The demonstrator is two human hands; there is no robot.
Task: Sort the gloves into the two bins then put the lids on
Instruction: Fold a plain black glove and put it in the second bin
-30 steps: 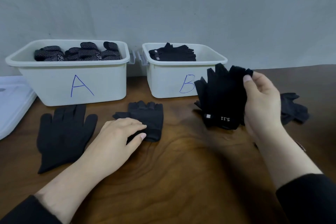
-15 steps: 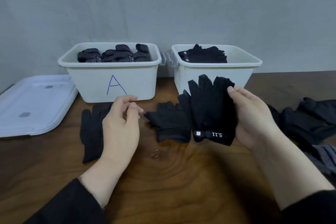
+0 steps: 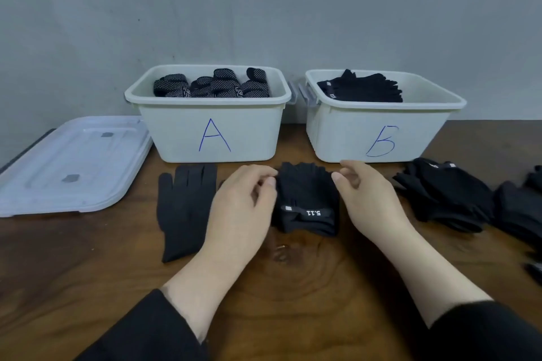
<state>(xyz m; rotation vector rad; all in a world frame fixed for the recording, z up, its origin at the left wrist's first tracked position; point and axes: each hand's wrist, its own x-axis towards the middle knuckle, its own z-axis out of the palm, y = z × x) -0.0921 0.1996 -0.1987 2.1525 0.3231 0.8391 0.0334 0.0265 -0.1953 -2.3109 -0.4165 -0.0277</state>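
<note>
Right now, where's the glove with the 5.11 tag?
In the head view, the tagged glove lies on the table centre, just in front of the gap between bins A and B, between the left hand and right hand.
</note>
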